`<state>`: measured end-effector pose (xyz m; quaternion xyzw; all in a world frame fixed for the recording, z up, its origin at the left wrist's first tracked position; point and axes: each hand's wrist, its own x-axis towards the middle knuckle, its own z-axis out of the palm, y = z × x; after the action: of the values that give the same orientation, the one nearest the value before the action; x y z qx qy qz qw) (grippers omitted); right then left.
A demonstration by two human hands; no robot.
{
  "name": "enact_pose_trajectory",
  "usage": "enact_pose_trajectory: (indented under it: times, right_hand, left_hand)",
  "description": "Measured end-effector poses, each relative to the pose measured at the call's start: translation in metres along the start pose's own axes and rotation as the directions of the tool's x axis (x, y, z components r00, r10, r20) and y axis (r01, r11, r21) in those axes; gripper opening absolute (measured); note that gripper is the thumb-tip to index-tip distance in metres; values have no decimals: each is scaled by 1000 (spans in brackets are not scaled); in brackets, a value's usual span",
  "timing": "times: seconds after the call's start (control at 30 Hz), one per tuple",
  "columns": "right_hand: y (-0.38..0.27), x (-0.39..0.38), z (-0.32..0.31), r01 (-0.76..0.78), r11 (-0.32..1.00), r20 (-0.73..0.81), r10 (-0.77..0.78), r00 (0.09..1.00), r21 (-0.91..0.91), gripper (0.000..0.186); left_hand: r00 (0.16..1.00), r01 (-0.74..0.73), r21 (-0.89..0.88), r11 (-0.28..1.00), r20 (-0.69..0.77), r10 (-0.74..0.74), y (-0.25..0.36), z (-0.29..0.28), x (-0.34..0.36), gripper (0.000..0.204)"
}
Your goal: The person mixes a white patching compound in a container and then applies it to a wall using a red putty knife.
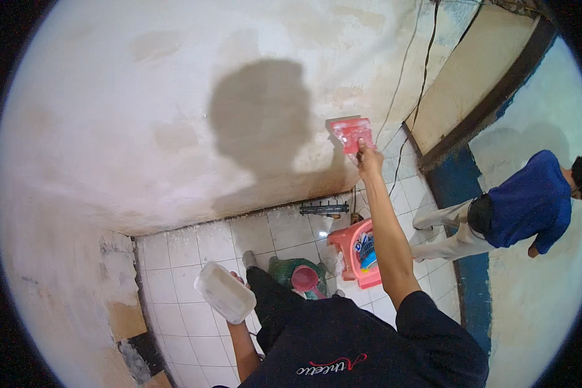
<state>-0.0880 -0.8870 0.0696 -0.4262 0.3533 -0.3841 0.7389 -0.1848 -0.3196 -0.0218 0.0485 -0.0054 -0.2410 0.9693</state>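
Note:
My right hand (368,160), on an outstretched arm, is closed round a pink putty scraper (353,134). Whitish smears cover its blade, which lies at the pale patchy wall (174,97); whether the edge touches cannot be told. Low on the left, my left hand (240,282) grips a whitish translucent plastic tub (225,292) from its right side. Pale material shows in the tub, and most of the fingers are hidden behind it.
A pink plastic stool (343,240) holding several items stands on the white tiled floor (194,317). Beside it are a green sack (281,268) and a pink dipper (304,278). A black rack (323,209) lies by the wall. Cables hang right; another person (524,200) stands there.

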Motion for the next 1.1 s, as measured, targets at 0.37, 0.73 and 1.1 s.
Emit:
enact_pose_trajectory:
  times: [0.37, 0.73, 1.1]
  right_hand:
    - [-242, -30, 213, 663, -141, 413, -869, 273, -735, 21]
    - [-66, -267, 395, 894, -52, 682, -666, 301, -444, 17]
    - [147, -511, 305, 4, 965, 355, 91, 930, -260, 29]
  left_hand:
    - [979, 73, -166, 983, -177, -103, 97, -43, -8, 66]
    - [898, 377, 166, 911, -306, -315, 343, -16, 11, 62]
    - [934, 285, 52, 957, -240, -265, 376, -29, 14, 60]
